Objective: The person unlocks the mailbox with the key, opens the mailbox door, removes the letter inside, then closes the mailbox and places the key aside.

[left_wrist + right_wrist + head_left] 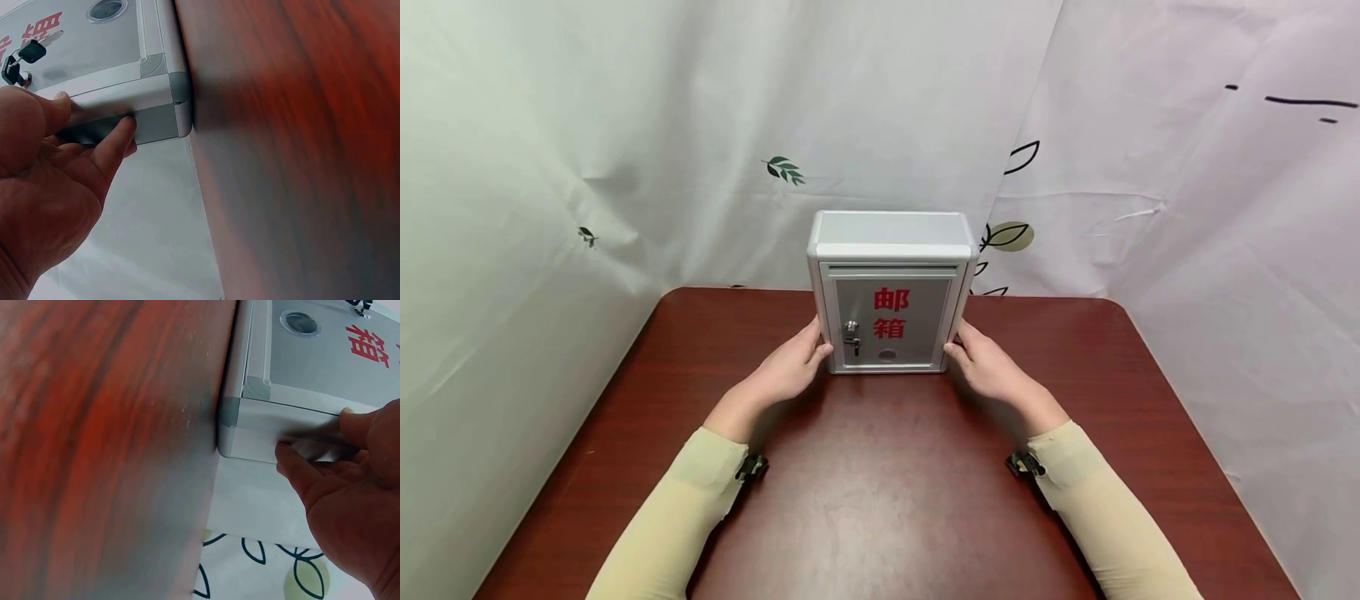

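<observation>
A silver-grey metal mailbox (925,321) stands upright on the table, its front door marked with red characters. At the door's left side is a lock (851,327) with keys (32,51) hanging from it. My left hand (790,362) touches the mailbox's left side low down, the thumb near the front edge and the fingers reaching along the side. On the opposite side, my right hand (988,362) touches it the same way, thumb near the front edge. Part of the fingers of each hand is hidden behind the box in the head view.
The reddish-brown wooden table (880,492) has rounded far corners. White sheeting (700,125) with leaf prints hangs close behind and along both sides. Dark wrist straps (751,467) show at the cuffs of the pale sleeves (681,508).
</observation>
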Available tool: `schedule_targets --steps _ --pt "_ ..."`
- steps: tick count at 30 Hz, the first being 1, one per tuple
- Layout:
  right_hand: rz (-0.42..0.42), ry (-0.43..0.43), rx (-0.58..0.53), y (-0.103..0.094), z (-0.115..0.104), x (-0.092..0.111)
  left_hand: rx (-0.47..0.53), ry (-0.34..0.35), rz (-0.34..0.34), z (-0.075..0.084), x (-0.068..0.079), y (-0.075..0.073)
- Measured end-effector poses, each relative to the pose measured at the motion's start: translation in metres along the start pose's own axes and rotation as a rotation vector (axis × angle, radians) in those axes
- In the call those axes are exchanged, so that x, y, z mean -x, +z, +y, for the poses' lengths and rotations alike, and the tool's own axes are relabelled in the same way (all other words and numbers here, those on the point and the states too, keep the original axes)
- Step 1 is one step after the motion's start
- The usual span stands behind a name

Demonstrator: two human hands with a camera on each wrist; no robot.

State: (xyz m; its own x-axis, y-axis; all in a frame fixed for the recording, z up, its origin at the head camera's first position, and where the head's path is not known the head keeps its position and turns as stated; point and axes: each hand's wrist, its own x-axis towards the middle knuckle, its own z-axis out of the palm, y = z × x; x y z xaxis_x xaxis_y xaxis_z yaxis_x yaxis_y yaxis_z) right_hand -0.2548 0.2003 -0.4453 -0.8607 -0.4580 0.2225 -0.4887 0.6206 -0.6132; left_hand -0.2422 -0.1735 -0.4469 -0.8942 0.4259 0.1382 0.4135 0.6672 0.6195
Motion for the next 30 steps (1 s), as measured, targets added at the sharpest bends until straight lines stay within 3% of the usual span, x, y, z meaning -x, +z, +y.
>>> schedule_targets --steps 20,30 --pt "0.006 -0.008 -0.005 -0.001 0.001 0.002 0.018 0.013 0.002 -0.003 -0.002 0.003" --pt "0.001 0.008 -0.041 -0.012 -0.007 0.004 0.031 0.014 0.007 -0.005 -0.003 0.002"
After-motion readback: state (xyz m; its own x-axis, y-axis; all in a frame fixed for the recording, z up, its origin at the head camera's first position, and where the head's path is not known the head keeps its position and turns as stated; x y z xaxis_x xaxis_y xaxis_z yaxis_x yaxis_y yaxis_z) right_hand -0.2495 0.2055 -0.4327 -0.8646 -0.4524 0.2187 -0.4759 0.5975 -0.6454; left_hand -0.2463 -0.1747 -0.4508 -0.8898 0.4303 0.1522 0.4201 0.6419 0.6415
